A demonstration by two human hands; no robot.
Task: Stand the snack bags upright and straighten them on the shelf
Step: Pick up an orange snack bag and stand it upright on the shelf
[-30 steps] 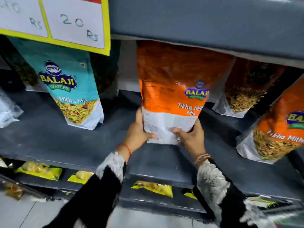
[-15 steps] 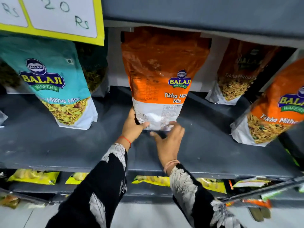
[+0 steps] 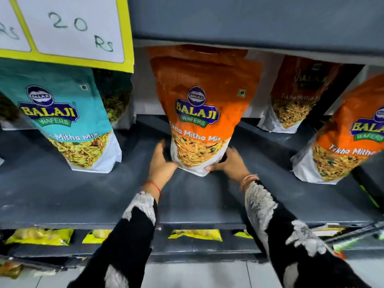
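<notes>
An orange Tikha Mitha Mix bag (image 3: 199, 104) stands upright in the middle of the grey shelf (image 3: 83, 194), its front label facing me. My left hand (image 3: 162, 163) grips its lower left corner and my right hand (image 3: 230, 163) grips its lower right corner. A teal Mitha Mix bag (image 3: 68, 113) stands to the left. Another orange bag (image 3: 345, 138) leans at the right, and a third orange bag (image 3: 299, 96) stands further back, with a dark bag (image 3: 116, 96) behind the teal one.
A yellow-edged price card (image 3: 68, 30) reading 20 Rs hangs from the shelf above (image 3: 249, 21). Yellow snack packets (image 3: 195, 234) lie flat on the lower shelf. Tiled floor (image 3: 197, 275) shows at the bottom.
The orange bag has been turned around: its back panel faced me before, now its front does. Both hands shifted to its lower corners.
</notes>
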